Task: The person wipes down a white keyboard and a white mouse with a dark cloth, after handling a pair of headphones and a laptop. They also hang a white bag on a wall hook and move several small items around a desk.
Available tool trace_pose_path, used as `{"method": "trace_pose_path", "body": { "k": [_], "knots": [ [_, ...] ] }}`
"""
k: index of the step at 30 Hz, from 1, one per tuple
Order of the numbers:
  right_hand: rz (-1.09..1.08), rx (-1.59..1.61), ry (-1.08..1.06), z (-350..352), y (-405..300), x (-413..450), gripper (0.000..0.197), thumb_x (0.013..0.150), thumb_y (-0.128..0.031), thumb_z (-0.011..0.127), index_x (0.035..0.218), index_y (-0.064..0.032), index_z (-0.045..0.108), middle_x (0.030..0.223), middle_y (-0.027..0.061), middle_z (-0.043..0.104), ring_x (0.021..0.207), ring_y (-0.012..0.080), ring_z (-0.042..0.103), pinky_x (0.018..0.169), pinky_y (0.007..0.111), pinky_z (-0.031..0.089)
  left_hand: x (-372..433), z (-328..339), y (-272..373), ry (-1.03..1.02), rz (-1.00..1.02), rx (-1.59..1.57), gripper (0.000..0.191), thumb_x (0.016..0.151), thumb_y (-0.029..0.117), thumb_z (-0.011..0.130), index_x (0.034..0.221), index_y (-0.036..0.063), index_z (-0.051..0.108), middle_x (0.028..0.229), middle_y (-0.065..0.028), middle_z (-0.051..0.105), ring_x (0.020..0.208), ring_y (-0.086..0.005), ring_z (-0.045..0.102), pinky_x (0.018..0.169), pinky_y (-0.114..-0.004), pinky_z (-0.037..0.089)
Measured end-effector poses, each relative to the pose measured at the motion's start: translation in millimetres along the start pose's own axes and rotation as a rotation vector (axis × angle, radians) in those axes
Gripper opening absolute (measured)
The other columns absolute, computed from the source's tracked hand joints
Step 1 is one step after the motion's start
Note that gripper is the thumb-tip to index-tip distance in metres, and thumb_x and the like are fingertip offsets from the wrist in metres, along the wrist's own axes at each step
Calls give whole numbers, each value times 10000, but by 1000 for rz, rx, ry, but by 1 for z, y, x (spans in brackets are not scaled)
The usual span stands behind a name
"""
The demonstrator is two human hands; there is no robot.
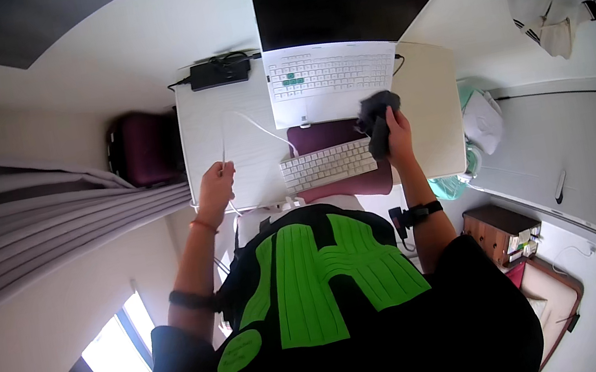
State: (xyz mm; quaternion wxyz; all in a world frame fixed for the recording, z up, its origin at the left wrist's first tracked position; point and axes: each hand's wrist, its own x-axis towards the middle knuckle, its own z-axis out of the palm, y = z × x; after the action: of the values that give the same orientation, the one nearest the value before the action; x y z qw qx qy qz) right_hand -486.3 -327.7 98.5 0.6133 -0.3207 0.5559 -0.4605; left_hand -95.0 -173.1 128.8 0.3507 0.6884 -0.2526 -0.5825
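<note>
My left hand (219, 186) is closed around a thin white cable (254, 124) above the left part of the desk. The cable loops up and runs to the back edge of a compact white keyboard (327, 166). In my right hand (399, 135) is a bunched dark grey cloth (379, 122), held over the keyboard's right end. Under the keyboard lies a maroon desk mat (325, 134), partly covered. Just behind stands an opened white laptop (334, 71) with a black screen and a few green keys; the cloth overlaps its front right corner.
A black power adapter (220, 73) with coiled cord sits at the desk's back left. Left of the white desk (427, 103) stands a maroon suitcase (144, 147) beside a grey curtain (60, 228). White and green bags (482, 120) hang at its right side, near a grey door (574, 155).
</note>
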Motion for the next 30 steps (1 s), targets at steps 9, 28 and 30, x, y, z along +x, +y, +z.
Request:
{"method": "trace_pose_path", "body": {
  "k": [9,28,30],
  "knots": [
    [195,-639,261,-119,142,-8,428,1018,-403,509,1126,1,599,959,120,651,836,209,634,718,364,536,98,82,-129,122,-228,118,407,922,361,639,1052,-23,666,973,-95,708,680,-154,658,517,-288,433],
    [386,73,-44,-48,105,-61,374,1045,-343,476,1358,-140,478,1049,42,597,901,165,612,759,355,555,32,52,-71,-130,-101,-379,615,1037,562,307,1250,35,544,980,-41,653,842,-117,603,734,-267,494],
    [329,103,-139,-18,61,-81,354,1038,-311,496,1324,-101,484,1067,48,597,898,165,607,761,354,548,0,14,-44,-90,28,-249,636,1058,511,283,1286,-34,518,1131,-108,660,1024,-157,628,924,-270,489]
  ]
}}
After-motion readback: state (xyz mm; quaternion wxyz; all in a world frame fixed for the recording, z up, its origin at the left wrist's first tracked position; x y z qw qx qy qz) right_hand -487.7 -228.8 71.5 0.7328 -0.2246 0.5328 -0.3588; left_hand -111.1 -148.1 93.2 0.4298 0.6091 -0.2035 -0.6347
